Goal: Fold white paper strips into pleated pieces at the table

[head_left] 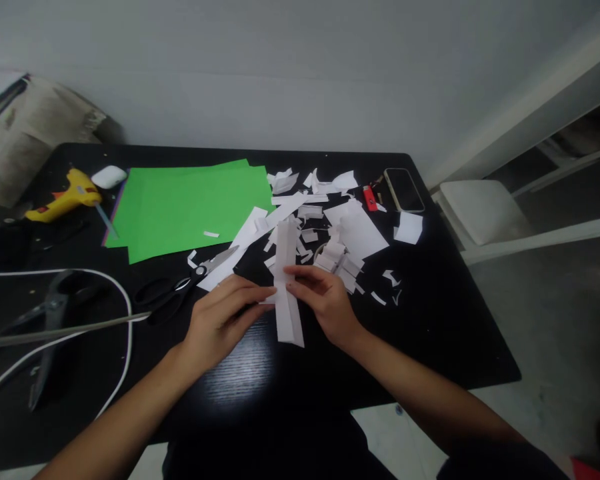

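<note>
A long folded strip of white paper stands out over the near middle of the black table. My right hand pinches its right edge between thumb and fingers. From the left, my left hand has its fingertips closed on a small white paper piece that touches the strip's left side. Black-handled scissors lie just left of my left hand, their blades over another white strip. Beyond my hands, cut and folded white paper scraps are heaped together.
Green sheets lie at the back left beside a yellow glue gun and a white case. A white cable and pliers are on the left. A red lighter and a phone lie at the back right.
</note>
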`<state>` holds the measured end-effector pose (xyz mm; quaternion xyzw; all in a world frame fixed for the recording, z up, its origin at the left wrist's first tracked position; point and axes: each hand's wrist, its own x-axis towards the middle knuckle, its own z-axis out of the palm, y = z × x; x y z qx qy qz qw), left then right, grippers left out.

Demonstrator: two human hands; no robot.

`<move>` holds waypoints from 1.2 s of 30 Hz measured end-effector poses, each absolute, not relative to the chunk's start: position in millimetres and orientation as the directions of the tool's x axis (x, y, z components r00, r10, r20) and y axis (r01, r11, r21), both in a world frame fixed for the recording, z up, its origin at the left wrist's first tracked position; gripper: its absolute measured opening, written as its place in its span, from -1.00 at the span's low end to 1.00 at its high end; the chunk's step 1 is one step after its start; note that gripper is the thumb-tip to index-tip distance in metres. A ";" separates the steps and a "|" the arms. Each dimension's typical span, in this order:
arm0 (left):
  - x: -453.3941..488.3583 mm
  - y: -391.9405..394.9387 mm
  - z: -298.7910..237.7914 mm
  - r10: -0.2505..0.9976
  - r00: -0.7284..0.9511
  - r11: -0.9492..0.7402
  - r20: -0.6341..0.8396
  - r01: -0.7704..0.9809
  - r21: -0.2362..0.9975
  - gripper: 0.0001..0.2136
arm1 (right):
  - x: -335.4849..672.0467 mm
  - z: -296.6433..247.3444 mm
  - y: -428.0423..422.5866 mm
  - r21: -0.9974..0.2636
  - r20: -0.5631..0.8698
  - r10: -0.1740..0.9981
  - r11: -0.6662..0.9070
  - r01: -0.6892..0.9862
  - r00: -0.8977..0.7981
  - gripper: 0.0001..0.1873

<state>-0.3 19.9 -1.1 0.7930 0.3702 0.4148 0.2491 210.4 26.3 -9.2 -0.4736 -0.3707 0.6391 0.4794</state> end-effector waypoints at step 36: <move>8.4 24.3 -4.6 0.984 0.141 0.086 -0.109 0.163 0.983 -0.77 | 202.0 -11.9 15.1 -0.955 -0.148 0.972 -0.188 -0.229 -0.181 -0.85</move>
